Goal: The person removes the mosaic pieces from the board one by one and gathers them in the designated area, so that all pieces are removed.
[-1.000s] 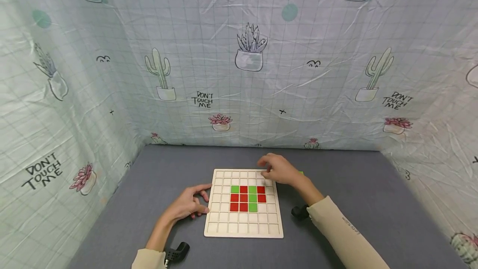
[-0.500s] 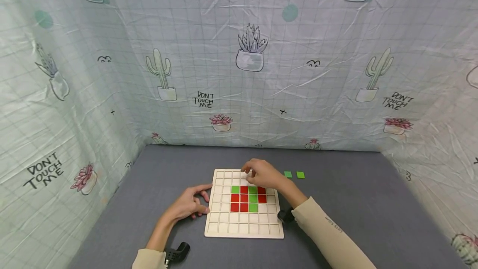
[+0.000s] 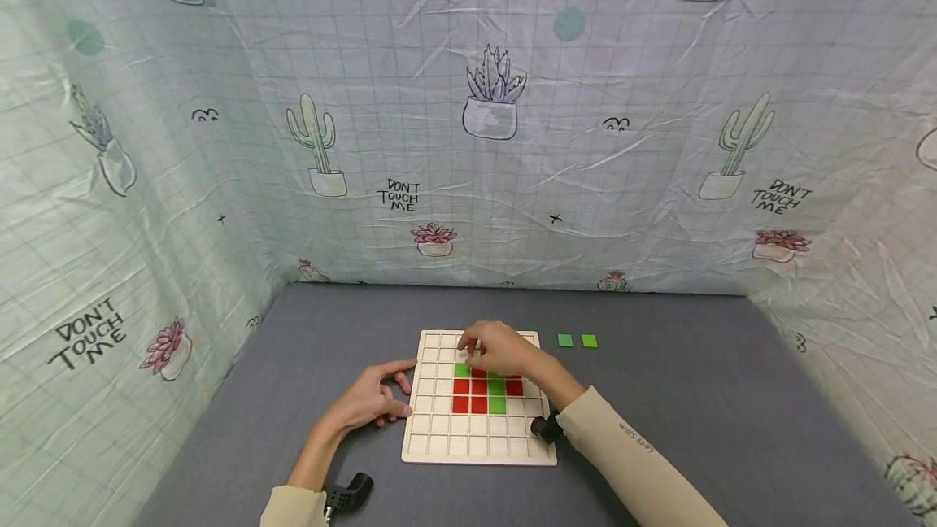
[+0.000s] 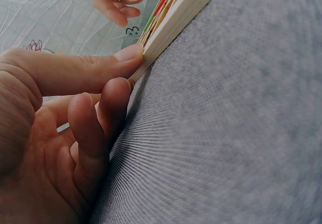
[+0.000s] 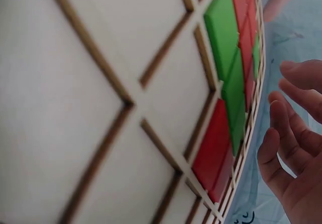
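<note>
A pale wooden grid board point(image 3: 448, 447) lies on the table, with several red tiles point(image 3: 479, 405) and green tiles point(image 3: 496, 386) set in its middle cells. My left hand point(image 3: 364, 398) rests at the board's left edge, index finger and thumb spread apart along it. In the left wrist view, the left thumb point(image 4: 100, 72) presses on that edge. Over the upper part of the board hovers my right hand point(image 3: 499, 346), fingers loosely bent, covering some top-row tiles. Nothing shows between the right fingers point(image 5: 284, 121) in the right wrist view.
Two loose tiles, one darker green point(image 3: 564, 341) and one bright green point(image 3: 589, 341), lie right of the board's top corner. A grey cloth point(image 3: 659, 397) covers the table. Behind it hangs a curtain point(image 3: 439, 145) printed with potted cacti.
My right hand has moved left and slightly toward me across the board's upper rows, uncovering the two loose green tiles. The left hand has kept its place at the edge.
</note>
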### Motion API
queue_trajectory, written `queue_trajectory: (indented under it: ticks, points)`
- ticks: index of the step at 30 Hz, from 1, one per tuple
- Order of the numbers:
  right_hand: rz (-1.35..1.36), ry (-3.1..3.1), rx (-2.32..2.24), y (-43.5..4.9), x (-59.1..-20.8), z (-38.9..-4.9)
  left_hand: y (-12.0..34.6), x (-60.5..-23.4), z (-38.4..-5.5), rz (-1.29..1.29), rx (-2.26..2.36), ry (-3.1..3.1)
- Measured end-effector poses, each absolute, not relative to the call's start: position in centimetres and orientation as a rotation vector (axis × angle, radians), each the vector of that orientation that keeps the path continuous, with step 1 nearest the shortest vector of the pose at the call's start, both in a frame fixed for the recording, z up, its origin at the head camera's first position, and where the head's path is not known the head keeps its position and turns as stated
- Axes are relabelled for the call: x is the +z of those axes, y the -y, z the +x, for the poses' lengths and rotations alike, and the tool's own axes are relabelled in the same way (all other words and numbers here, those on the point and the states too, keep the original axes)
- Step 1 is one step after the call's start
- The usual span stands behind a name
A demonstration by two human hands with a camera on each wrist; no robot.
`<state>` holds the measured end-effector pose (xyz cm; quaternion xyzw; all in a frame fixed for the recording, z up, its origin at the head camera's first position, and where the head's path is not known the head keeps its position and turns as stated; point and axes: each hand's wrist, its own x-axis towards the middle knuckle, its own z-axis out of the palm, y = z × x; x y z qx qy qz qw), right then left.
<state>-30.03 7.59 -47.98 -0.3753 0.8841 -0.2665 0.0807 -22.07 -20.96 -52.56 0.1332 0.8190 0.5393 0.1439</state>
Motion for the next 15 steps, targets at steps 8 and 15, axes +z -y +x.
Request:
queue_trajectory:
  ticks: [8,15]
  points:
    - [-1.14,-2.628,-0.728,-7.38,-48.42,-29.52,21.01,-52.72,-22.19,0.39,1.55,-2.363]
    - [-1.154,-2.633,-0.711,-7.31,-48.86,-29.62,20.97,-52.68,-22.2,0.39,1.555,-2.359]
